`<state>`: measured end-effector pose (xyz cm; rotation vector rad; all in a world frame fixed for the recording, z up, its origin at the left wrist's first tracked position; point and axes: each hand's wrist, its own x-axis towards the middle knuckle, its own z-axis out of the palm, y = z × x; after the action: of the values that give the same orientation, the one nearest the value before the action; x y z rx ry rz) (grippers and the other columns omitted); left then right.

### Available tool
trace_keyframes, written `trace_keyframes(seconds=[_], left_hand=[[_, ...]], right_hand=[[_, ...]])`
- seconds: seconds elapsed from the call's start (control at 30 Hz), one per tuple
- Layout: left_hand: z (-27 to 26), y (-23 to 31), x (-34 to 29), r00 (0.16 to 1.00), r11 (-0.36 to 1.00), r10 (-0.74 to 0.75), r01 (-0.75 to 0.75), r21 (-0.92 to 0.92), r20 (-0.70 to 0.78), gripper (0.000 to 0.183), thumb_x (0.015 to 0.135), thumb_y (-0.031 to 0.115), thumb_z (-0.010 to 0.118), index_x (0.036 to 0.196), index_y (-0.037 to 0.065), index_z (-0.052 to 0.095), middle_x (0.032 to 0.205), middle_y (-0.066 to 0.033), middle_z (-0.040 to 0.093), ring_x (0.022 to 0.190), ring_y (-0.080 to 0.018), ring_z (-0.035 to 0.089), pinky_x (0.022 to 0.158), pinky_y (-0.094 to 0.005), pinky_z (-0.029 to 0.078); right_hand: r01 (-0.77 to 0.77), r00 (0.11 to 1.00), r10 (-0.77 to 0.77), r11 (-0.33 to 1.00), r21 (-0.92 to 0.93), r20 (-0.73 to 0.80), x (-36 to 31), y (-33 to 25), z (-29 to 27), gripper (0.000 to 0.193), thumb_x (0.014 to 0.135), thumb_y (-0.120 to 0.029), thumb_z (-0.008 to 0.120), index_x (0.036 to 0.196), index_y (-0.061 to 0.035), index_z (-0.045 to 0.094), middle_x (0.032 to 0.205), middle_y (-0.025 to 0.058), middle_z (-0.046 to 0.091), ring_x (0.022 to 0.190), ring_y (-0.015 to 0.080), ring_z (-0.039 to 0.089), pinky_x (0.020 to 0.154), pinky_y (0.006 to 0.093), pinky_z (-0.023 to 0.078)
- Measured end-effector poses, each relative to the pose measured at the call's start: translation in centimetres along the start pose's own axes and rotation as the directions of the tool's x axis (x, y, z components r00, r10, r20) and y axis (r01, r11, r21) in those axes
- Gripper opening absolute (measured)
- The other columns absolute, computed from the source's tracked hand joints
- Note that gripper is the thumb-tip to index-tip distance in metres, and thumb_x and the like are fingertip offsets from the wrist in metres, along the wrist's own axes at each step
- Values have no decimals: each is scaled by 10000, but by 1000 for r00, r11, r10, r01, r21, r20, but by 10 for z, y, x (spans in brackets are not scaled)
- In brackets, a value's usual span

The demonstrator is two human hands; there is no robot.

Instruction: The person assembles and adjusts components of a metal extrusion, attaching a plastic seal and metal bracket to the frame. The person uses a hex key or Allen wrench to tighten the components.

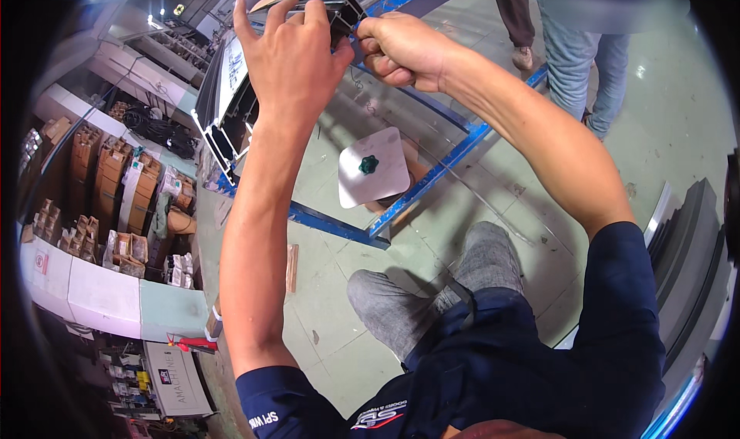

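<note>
A dark metal profile [337, 0] with a hollow, ribbed end lies across the top of the view. Over its near side lies my left hand [293, 61], fingers spread across it and thumb by the cut end, gripping it. My right hand [408, 52] is closed, with thumb and forefinger pinched against that same end. Whatever sits between those fingers is too small to make out. Left of my left forearm, more dark profiles [223, 134] show their open ends, one with a white face.
A blue metal frame [432, 183] stands below my hands. Under it is a white square plate [385, 178] with a green knob [369, 164]. Shelves of boxes [116, 169] line the left. Grey profiles [682, 246] lean at the right. Another person's legs [574, 65] stand beyond.
</note>
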<state>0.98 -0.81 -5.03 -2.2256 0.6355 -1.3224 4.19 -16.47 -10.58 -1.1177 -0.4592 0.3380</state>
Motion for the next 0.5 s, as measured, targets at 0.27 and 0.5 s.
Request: trace_keyframes(seconds=[0.27, 0.5], left_hand=[[2, 4, 6, 1000, 997, -7, 6, 83, 11, 410, 759, 332, 819, 1027, 74, 647, 871, -94, 759, 1168, -268, 661, 1173, -637, 240], [0, 11, 12, 997, 995, -54, 49, 88, 59, 471, 747, 324, 831, 1054, 47, 607, 997, -109, 757, 1155, -280, 660, 1165, -662, 248]], right_hand=[[26, 1000, -26, 998, 50, -7, 1, 3, 4, 236, 1026, -205, 441, 817, -97, 463, 663, -52, 347, 475, 32, 271, 367, 221, 188], [47, 999, -47, 998, 40, -8, 8, 11, 1, 278, 1028, -209, 411, 976, -37, 623, 673, -25, 424, 486, 43, 306, 371, 230, 232]])
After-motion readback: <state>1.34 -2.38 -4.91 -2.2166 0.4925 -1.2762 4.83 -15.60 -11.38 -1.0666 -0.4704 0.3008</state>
